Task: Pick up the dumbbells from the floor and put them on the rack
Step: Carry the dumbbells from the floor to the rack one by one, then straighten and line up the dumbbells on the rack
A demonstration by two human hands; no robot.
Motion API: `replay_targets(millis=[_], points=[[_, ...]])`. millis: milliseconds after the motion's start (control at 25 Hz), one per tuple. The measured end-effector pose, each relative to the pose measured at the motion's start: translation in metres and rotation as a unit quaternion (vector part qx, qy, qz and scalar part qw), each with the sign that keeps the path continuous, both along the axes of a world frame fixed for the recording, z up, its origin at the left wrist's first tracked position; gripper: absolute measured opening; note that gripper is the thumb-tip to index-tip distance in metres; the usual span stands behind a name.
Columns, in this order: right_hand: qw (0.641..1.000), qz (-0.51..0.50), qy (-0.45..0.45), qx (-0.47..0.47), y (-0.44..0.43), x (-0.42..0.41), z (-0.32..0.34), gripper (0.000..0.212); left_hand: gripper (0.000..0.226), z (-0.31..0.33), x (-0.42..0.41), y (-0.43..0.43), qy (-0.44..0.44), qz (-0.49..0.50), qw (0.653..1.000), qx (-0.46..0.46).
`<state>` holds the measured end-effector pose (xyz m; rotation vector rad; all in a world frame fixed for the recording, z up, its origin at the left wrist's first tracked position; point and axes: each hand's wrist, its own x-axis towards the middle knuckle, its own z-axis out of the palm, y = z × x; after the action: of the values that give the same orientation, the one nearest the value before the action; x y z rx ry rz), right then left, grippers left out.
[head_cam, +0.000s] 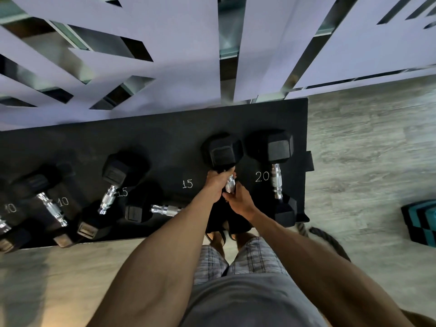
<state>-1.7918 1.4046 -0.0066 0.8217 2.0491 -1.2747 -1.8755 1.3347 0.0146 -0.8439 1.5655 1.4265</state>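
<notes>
as left hand (pixel 215 185) and right hand (pixel 240 201) grip it, the dumbbell (pixel 223 149) overlies the rack (pixel 165 138).

Upper half of the frame: a pale lilac-white wall panel (pixel 179 43) pierced by angular slanted cut-out slots (pixel 136 48) with dark, reflective surfaces behind. A vertical mirrored strip (pixel 227 43) divides the panel at upper centre. Right side and lower left: grey wood-grain plank floor (pixel 365 142), tinted warmer at the lower left. Right edge: stacked teal and black foam blocks (pixel 420 223). Lower right: a thick braided dark rope (pixel 330 241) lies on the floor.
</notes>
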Motion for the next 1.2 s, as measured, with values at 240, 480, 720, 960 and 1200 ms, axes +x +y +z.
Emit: replay_targets(millis=[240,480,720,960,1200], points=[[1.000,-0.002,-0.006,0.012,-0.004,-0.009,0.000,0.042,0.014,-0.003,-0.009,-0.006,-0.003,-0.005,1.000,-0.011],[1.000,-0.014,0.002,0.008,-0.004,-0.006,-0.003,0.041,0.011,-0.006,-0.009,-0.003,0.016,-0.027,0.999,-0.012],[1.000,-0.030,-0.001,-0.003,-0.005,0.006,-0.003,0.040,0.031,-0.012,0.002,-0.009,0.011,-0.080,0.997,-0.016],[0.991,0.050,0.037,0.121,-0.004,0.004,0.026,0.036,0.024,0.012,0.012,-0.039,0.078,-0.165,0.979,-0.085],[0.959,0.131,0.188,0.167,-0.038,0.017,0.054,0.008,0.016,0.021,0.046,-0.110,0.031,0.010,0.993,-0.110]])
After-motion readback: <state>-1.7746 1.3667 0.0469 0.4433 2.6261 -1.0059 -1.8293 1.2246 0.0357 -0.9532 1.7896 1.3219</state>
